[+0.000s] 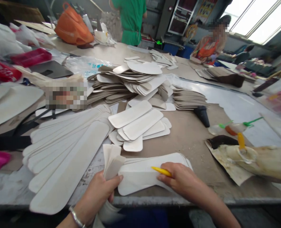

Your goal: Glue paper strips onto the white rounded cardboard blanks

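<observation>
My left hand [100, 187] is closed around a bundle of thin off-white strips [112, 160]. Its thumb rests at the left end of a stack of white rounded panels [140, 181] lying at the table's front edge. Loose ends of the strips hang below that hand, blurred. My right hand [179, 177] grips a yellow pointed tool [161, 171], its tip toward the left over the top panel. Fingers of this hand touch the panel's surface. Left of my hands, long white panels [71, 171] lie fanned out. Shorter white panels [142, 123] are piled just beyond the stack.
Tall piles of cut pieces [131, 79] stand mid-table. On the right are a black cone [201, 115], small bottles [235, 128] and a stained roll-like object [261, 158]. An orange bag [72, 27] sits far left. Other people [131, 22] are across the table.
</observation>
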`<state>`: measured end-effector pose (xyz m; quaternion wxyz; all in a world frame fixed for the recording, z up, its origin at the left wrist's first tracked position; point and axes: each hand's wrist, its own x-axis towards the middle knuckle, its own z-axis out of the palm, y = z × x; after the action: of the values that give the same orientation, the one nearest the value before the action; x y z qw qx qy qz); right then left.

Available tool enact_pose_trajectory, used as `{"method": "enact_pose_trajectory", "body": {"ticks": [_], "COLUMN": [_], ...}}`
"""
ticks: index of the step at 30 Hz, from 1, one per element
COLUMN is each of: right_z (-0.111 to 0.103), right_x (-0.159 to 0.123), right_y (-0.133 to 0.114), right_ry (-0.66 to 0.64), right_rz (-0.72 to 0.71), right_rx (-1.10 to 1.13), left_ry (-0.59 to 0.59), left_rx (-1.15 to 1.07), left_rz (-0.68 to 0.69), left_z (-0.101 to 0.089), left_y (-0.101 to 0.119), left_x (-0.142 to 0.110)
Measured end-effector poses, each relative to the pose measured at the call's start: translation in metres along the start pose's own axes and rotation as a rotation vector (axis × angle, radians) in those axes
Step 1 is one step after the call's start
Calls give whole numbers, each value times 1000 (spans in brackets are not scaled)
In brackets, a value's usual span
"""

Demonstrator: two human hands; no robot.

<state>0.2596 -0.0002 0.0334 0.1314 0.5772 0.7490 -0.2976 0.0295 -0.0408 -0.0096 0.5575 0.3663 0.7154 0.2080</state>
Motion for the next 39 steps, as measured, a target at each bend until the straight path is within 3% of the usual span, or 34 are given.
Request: {"method": "enact_pose_trajectory", "body": {"ticks": [3, 6, 16, 31, 39], "right_z": [3, 10, 9, 3, -1], "right_x": [-19, -25, -10, 0, 0], "right_y": [44, 62, 50, 55, 53], "right_ry": [121, 219, 240, 160, 136], "right_rz": [158, 271, 338, 307, 296], "right_rx": [44, -9, -287, -315, -312], "left_ry": [4, -25, 3, 53, 71], "left_rx": [41, 58, 45, 158, 5], "left_rz": [15, 6, 12, -9, -23], "left_z": [-2, -2, 4, 6, 9], "left_y": [-4, -5, -9, -8, -1], "left_x": [0, 2, 5, 5, -1]}}
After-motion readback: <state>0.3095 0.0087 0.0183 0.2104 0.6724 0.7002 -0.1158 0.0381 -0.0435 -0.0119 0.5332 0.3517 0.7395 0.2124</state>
